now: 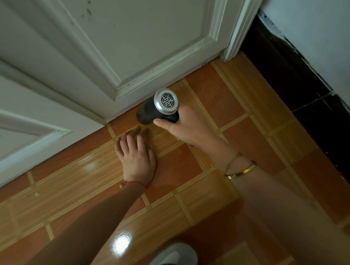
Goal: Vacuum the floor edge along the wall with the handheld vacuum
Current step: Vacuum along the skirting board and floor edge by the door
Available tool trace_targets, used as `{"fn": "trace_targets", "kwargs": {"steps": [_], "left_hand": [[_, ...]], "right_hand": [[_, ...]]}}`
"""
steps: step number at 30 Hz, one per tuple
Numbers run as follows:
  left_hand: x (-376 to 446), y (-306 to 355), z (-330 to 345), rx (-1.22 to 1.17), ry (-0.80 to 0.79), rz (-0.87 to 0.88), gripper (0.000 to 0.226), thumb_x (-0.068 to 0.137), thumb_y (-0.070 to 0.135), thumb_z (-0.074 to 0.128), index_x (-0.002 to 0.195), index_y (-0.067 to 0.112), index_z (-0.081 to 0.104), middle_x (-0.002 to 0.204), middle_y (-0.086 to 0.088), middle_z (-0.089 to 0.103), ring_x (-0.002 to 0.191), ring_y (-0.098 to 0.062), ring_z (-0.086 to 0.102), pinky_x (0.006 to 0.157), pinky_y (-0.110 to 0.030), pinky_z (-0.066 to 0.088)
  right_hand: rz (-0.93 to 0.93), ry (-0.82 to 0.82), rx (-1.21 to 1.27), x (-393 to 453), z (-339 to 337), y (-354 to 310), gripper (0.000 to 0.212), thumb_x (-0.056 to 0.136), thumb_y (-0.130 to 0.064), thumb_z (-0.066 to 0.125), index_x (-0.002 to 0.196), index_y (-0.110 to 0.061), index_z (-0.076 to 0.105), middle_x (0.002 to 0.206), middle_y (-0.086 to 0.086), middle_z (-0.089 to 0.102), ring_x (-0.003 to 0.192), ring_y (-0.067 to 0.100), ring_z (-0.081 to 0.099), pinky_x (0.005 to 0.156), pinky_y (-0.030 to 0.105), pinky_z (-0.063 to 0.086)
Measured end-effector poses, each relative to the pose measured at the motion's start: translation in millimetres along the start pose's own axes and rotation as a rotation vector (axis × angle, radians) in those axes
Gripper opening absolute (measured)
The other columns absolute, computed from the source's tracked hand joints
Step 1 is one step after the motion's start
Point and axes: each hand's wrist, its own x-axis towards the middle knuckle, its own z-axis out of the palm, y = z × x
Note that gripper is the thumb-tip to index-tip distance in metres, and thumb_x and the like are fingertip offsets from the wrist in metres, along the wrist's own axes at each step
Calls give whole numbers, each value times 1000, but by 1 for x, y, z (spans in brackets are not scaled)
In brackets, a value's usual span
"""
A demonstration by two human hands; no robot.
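Gleaming orange floor tiles (pixel 188 168) meeting white door (pixel 114 35).

Handheld vacuum (pixel 158 108) in right hand (pixel 188 125) at door (pixel 105 44) base, left hand (pixel 136 154) flat on floor (pixel 187 185).

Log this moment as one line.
right hand: grips vacuum | nozzle: at door bottom edge | left hand: flat on floor | stage: vacuuming edge
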Motion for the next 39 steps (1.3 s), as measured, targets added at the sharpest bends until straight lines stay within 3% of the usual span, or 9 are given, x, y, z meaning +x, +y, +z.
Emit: {"fn": "trace_targets", "kwargs": {"steps": [5,9,13,16,20,23,30,36,39], "left_hand": [[0,0,-1,4,-1,8,46,89,22,38,127,4,56,126,-22,53,120,-44,46,111,-64,29],[-1,0,0,11,28,15,43,88,19,39,125,2,55,122,-25,53,117,-46,48,108,-66,31],[-1,0,0,21,3,4,44,89,20,38,124,2,57,124,-24,53,120,-45,46,110,-65,29],[-2,0,1,26,-12,-6,44,89,22,37,122,1,56,124,-25,52,121,-46,45,111,-66,29],[-2,-1,2,18,-14,-15,43,90,23,36,121,-1,54,124,-27,51,121,-48,45,110,-67,29],[-3,0,2,16,4,-13,41,89,21,37,120,-1,53,122,-29,52,120,-48,46,109,-67,31],[-1,4,-3,-41,-6,19,42,88,18,38,124,2,51,128,-24,51,120,-46,47,108,-66,32],[-13,31,-9,-117,-76,323,44,91,15,39,133,9,52,135,-17,50,127,-39,45,114,-62,28],[-19,49,-8,-97,-139,403,44,92,14,44,135,12,51,138,-15,49,131,-37,42,117,-61,26]], "right_hand": [[31,202,13,-2,-11,1,50,82,-46,71,123,-20,59,109,-9,67,102,10,62,87,28,51],[51,43,43,-10,-26,5,41,84,-37,72,118,-18,60,78,-22,56,65,-6,56,64,14,42],[58,203,37,-20,-33,16,49,82,-39,73,124,-17,60,106,-10,66,97,4,58,80,15,42],[65,282,40,-34,-42,25,53,82,-39,73,128,-18,56,114,-8,64,101,2,54,85,14,42],[113,160,48,-65,-57,29,43,84,-36,72,121,-21,57,82,-16,62,63,-2,59,59,12,47],[196,28,58,-88,-63,32,21,85,-32,72,95,-31,53,54,-11,60,42,2,54,48,21,50],[240,264,-102,-126,-72,40,56,82,-43,72,129,-20,52,108,-7,65,100,11,60,86,28,49],[294,96,-113,-157,-73,42,53,82,-43,72,127,-22,55,110,-7,63,107,13,59,90,29,48],[306,170,-85,-173,-73,46,51,83,-42,72,128,-24,55,111,-8,64,105,12,60,90,30,50]]}}
